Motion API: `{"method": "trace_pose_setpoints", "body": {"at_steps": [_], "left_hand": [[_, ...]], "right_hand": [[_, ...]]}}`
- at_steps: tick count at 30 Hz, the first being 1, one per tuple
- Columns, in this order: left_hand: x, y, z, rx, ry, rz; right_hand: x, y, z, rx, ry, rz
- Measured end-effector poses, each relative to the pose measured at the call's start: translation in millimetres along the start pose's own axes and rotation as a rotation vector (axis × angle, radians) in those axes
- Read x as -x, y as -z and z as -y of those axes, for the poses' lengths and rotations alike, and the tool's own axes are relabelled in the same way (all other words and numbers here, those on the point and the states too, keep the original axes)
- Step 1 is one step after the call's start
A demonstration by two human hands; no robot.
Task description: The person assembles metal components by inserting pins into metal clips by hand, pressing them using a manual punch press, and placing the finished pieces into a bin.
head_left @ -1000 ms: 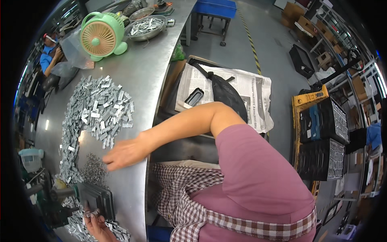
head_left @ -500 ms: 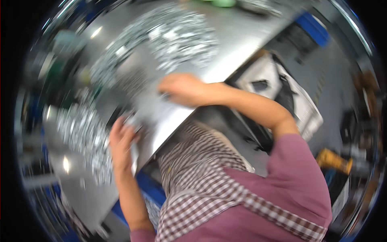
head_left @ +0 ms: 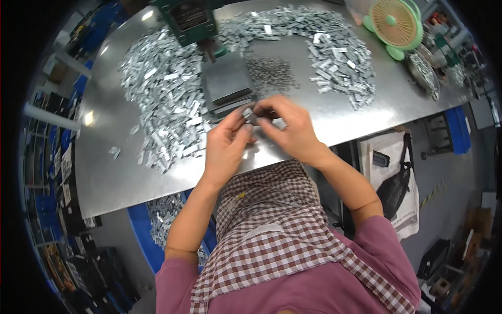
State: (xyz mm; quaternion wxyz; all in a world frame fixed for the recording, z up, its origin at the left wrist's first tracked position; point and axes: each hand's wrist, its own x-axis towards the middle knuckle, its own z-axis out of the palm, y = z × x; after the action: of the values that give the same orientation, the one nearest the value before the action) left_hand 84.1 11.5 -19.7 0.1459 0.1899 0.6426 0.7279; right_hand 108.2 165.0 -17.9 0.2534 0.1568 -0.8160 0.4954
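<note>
Close together over the front of the metal table, my left hand [head_left: 225, 149] and my right hand [head_left: 293, 128] meet at a small grey metal piece [head_left: 249, 115]. Fingertips of both hands pinch it from either side; its exact shape is partly hidden by them. Just beyond my hands stands a grey steel block [head_left: 226, 81], under the ram of a green bench press [head_left: 188, 23]. Beside the block lies a patch of tiny thin metal pins [head_left: 270, 73]. A heap of small silvery metal parts [head_left: 167, 94] spreads to the left, and another heap [head_left: 334, 63] curves round the right.
The steel table [head_left: 110, 188] has its front edge close to my apron. A green fan [head_left: 395, 23] and a metal bowl of parts [head_left: 423, 70] stand at the far right. Below the table are a blue bin of parts [head_left: 141, 230] and a white bag [head_left: 410, 209].
My hands were apart and have come together at the metal piece. The view has turned and is now sharp, with the table more squarely ahead.
</note>
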Motion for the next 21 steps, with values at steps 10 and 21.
{"method": "trace_pose_setpoints", "body": {"at_steps": [10,21], "left_hand": [[-15,21,4,0.022,0.142,0.047],[-58,37,-35,-0.685,-0.326,-0.023]], "right_hand": [[-16,46,-52,0.324,-0.166,0.063],[-61,42,-95,0.48,-0.061,0.349]]}}
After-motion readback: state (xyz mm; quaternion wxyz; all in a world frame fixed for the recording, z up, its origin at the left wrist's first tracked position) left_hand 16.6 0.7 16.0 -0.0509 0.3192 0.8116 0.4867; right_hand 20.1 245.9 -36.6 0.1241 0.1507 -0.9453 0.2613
